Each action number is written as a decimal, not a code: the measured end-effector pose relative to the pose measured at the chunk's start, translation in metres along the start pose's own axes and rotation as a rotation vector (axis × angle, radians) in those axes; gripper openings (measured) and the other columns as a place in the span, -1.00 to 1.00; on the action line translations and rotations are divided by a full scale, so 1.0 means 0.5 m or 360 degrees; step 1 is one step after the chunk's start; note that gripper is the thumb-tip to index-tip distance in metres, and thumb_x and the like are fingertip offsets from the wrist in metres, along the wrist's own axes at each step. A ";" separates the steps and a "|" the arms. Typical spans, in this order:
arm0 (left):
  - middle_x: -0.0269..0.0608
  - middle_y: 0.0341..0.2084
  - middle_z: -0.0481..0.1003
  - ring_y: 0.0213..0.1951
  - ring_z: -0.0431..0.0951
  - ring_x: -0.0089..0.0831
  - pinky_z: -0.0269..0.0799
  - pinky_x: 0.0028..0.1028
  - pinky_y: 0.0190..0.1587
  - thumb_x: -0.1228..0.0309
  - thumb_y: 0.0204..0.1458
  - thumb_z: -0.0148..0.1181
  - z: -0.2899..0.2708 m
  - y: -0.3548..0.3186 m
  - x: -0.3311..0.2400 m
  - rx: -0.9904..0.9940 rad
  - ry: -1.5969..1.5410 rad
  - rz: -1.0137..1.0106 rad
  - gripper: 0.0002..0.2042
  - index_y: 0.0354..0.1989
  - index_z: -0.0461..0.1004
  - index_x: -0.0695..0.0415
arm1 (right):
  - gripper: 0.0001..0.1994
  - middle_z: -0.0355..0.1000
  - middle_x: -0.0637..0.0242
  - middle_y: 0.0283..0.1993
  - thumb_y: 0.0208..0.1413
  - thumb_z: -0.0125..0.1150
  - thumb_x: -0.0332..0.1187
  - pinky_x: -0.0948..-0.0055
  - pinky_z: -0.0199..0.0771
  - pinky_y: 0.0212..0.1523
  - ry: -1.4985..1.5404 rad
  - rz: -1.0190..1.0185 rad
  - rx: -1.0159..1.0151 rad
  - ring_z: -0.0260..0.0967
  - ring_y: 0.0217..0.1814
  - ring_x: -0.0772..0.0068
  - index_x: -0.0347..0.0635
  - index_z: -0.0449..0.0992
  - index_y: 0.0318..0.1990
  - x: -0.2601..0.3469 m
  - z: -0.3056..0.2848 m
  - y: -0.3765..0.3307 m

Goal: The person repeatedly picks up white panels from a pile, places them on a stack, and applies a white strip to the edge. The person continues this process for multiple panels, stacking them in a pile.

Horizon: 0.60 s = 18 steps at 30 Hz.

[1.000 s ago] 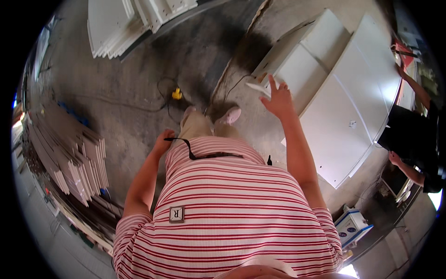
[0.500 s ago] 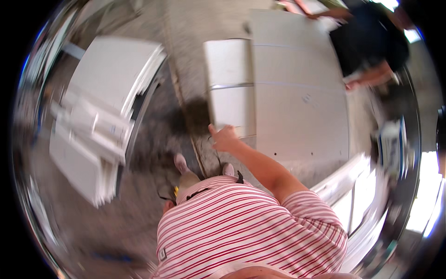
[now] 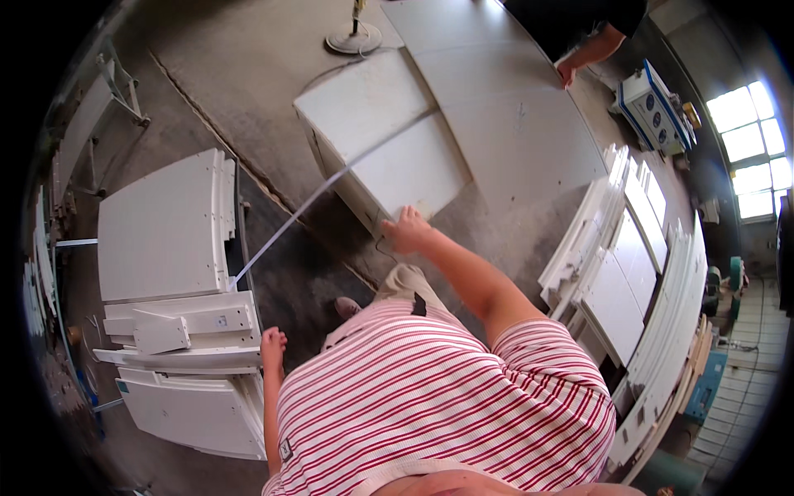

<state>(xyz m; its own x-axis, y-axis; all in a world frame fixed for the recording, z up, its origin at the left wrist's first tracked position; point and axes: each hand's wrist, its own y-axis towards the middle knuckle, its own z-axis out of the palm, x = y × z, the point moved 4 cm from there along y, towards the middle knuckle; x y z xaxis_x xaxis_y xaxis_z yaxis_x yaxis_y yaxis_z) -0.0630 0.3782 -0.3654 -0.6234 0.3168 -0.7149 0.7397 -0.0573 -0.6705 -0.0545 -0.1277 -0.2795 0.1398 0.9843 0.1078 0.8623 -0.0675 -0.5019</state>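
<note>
My right hand [image 3: 407, 231] stretches forward, fingers bent, at the near end of a white rectangular box [image 3: 413, 161]; my left hand [image 3: 273, 344] hangs low. I cannot tell either one's grip. A thin pale strip [image 3: 302, 208] spans from box to stacked white boards [image 3: 165, 231].

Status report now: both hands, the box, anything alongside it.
Right hand at near corner of box, contact unclear. Left hand beside panel stack, nothing seen in it. Co-worker's hand at large panel alongside.
</note>
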 end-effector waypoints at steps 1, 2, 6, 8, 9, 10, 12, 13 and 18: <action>-0.32 -0.37 0.48 -0.41 0.43 -0.65 0.33 -0.63 -0.41 0.22 0.17 0.00 0.012 0.002 -0.018 0.0036 0.0007 0.0001 -0.74 -0.06 0.38 0.09 | -0.32 -0.01 -0.53 0.21 -0.17 0.22 -0.05 -0.07 0.00 0.27 0.0024 0.0001 0.0045 -0.06 0.29 -0.49 0.03 0.29 0.19 0.001 -0.005 0.004; -0.31 -0.35 0.49 -0.40 0.45 -0.64 0.34 -0.62 -0.39 0.22 0.17 0.01 0.023 0.008 -0.023 0.0047 -0.0021 -0.0016 -0.73 -0.05 0.38 0.09 | -0.39 0.08 -0.46 0.18 -0.15 0.20 -0.04 -0.04 0.04 0.25 -0.0006 0.0009 0.0022 0.01 0.27 -0.42 0.00 0.35 0.13 0.004 -0.004 0.010; -0.29 -0.33 0.51 -0.36 0.49 -0.60 0.37 -0.61 -0.36 0.22 0.11 0.09 0.087 0.002 -0.025 0.0112 -0.0306 -0.0209 -0.71 -0.04 0.39 0.06 | -0.46 0.40 -0.12 -0.04 -0.04 0.15 0.07 0.08 0.29 0.05 -0.0126 -0.0170 0.0415 0.33 0.05 -0.04 -0.01 0.40 0.07 0.003 0.020 0.083; -0.34 -0.44 0.47 -0.46 0.43 -0.61 0.30 -0.61 -0.50 0.22 0.13 0.08 0.097 -0.013 -0.025 0.0148 -0.0487 -0.0152 -0.79 -0.18 0.42 0.06 | -0.47 0.50 0.06 -0.29 -0.12 0.23 0.08 0.10 0.40 -0.13 -0.0027 -0.0258 0.0087 0.44 -0.26 0.00 -0.10 0.48 -0.08 0.062 -0.080 0.036; -0.35 -0.46 0.45 -0.48 0.40 -0.61 0.28 -0.60 -0.50 0.24 0.16 0.05 0.112 -0.018 -0.074 0.0128 -0.0395 -0.0111 -0.81 -0.21 0.41 0.07 | -0.45 0.48 -0.01 -0.23 -0.15 0.27 0.05 0.07 0.41 -0.11 -0.0031 -0.0240 -0.0050 0.43 -0.17 -0.04 -0.10 0.46 -0.04 -0.002 -0.014 0.050; -0.33 -0.45 0.46 -0.46 0.42 -0.61 0.30 -0.59 -0.47 0.24 0.17 0.03 0.101 -0.005 -0.060 0.0076 -0.0331 -0.0068 -0.80 -0.20 0.41 0.10 | -0.45 0.47 -0.07 -0.21 -0.12 0.27 0.00 0.06 0.40 -0.07 0.0058 -0.0327 -0.0003 0.42 -0.10 -0.06 -0.11 0.44 0.00 0.006 -0.031 0.046; -0.35 -0.33 0.49 -0.33 0.47 -0.60 0.38 -0.56 -0.31 0.18 0.18 0.01 0.083 0.016 -0.057 -0.0048 -0.0297 -0.0065 -0.75 -0.14 0.41 0.07 | -0.52 0.47 -0.05 -0.23 -0.05 0.21 -0.05 0.03 0.38 -0.05 0.0075 -0.0291 0.0142 0.40 -0.10 -0.12 -0.15 0.43 -0.02 0.028 -0.074 0.029; -0.34 -0.31 0.49 -0.30 0.47 -0.60 0.38 -0.57 -0.27 0.18 0.18 0.01 0.076 0.027 -0.076 -0.0122 -0.0353 -0.0059 -0.75 -0.13 0.42 0.07 | -0.52 0.48 -0.05 -0.23 -0.04 0.21 -0.06 0.05 0.40 -0.07 -0.0010 -0.0300 0.0147 0.40 -0.11 -0.12 -0.15 0.42 -0.01 0.012 -0.068 0.031; -0.30 -0.30 0.51 -0.30 0.50 -0.54 0.39 -0.54 -0.27 0.26 0.15 0.04 0.020 0.094 -0.074 -0.0574 -0.0938 -0.0187 -0.76 -0.13 0.43 0.13 | -0.55 0.48 -0.03 -0.20 0.01 0.18 -0.11 0.08 0.41 -0.11 -0.0066 -0.0411 0.0462 0.41 -0.10 -0.11 -0.14 0.39 0.02 0.049 -0.117 0.065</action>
<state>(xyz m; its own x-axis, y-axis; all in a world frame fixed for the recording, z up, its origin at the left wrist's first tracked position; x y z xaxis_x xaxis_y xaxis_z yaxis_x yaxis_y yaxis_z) -0.0078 0.3545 -0.3724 -0.6623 -0.2706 -0.6986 0.6334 0.2957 -0.7151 0.0052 -0.1152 -0.2429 -0.0884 0.9690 0.2308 0.6919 0.2264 -0.6856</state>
